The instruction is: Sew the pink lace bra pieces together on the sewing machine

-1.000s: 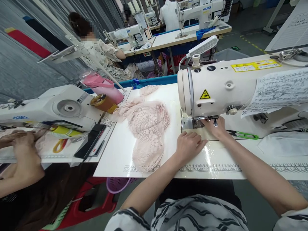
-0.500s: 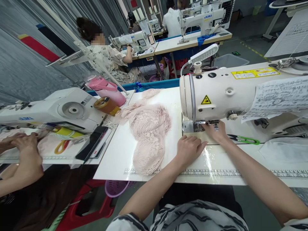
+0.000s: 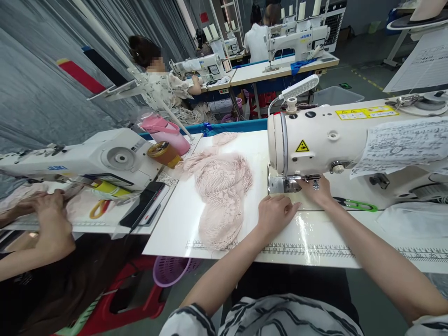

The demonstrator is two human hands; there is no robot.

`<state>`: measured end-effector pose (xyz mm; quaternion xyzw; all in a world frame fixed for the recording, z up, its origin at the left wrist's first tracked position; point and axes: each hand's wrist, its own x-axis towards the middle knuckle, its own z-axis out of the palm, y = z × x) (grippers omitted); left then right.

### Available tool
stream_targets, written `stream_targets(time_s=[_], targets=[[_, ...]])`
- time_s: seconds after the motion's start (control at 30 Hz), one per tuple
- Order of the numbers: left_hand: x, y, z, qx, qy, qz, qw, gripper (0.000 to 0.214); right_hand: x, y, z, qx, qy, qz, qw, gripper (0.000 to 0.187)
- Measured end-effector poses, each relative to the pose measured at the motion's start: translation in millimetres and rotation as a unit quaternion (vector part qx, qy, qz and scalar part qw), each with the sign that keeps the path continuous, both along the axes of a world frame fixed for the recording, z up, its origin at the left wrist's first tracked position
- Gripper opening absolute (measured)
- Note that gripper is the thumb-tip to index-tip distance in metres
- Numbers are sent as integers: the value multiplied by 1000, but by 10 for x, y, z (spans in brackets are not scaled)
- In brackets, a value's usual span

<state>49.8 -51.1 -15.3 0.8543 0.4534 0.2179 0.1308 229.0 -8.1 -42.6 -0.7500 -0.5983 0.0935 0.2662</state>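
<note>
My left hand (image 3: 276, 213) rests on the white sewing table (image 3: 182, 214), fingers together and slightly bent, tips pointing at the presser foot (image 3: 284, 185). My right hand (image 3: 318, 192) is tucked under the head of the cream sewing machine (image 3: 322, 140), fingers pinched close to the needle. What they pinch is too small to make out. A heap of pale pink lace (image 3: 220, 193) lies on the table to the left of my left hand, apart from it.
Green thread snips (image 3: 355, 204) lie right of my right hand. A paper sheet (image 3: 399, 144) hangs on the machine arm. Left are a pink bottle (image 3: 166, 133), a tape roll (image 3: 161, 151), a phone (image 3: 142, 210) and a co-worker's hands (image 3: 49, 210) at another machine. Other workers sew behind.
Both my hands stay by the presser foot, almost unmoved. The view has shifted a little, and the co-worker's hands on the left have moved slightly on their fabric.
</note>
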Motion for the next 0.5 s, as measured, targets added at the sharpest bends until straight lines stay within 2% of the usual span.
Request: stream_targets(time_s=[0.13, 0.27, 0.37, 0.5], targets=[[-14, 23, 96, -29, 8, 25, 999, 21, 38, -40, 129, -13, 29, 30, 999, 35], [12, 96, 160, -45, 37, 32, 998, 32, 1, -127, 216, -47, 60, 85, 993, 25], [69, 176, 152, -44, 59, 39, 996, 26, -97, -187, 243, -69, 74, 108, 989, 19], [114, 252, 117, -38, 70, 57, 995, 21, -180, -277, 307, -72, 65, 99, 990, 19]])
